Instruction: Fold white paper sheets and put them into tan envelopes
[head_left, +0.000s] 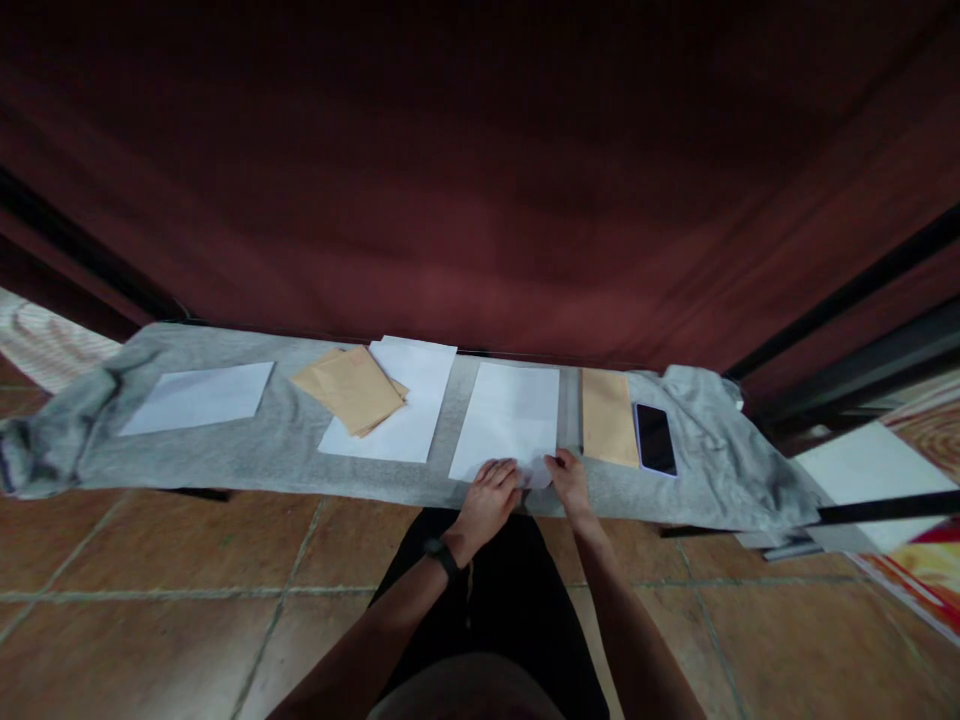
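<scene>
A white sheet of paper [512,410] lies in front of me on the grey cloth [247,470]. My left hand [493,492] rests on its near edge with the fingers stretched out flat. At the near right corner my right hand [568,476] is closed in a pinch on the paper, which looks lifted or curled between the two hands. To the right lies a brown envelope [609,418], with a phone [656,438] beside it. On the left, several brown envelopes [352,390] partly cover other white paper [420,400].
Farther left another white sheet [199,397] lies on the cloth, which covers a narrow table. A dark red curtain [480,230] hangs right behind it. The cloth is bunched at both ends. A white board [877,475] and dark bars stand at the right.
</scene>
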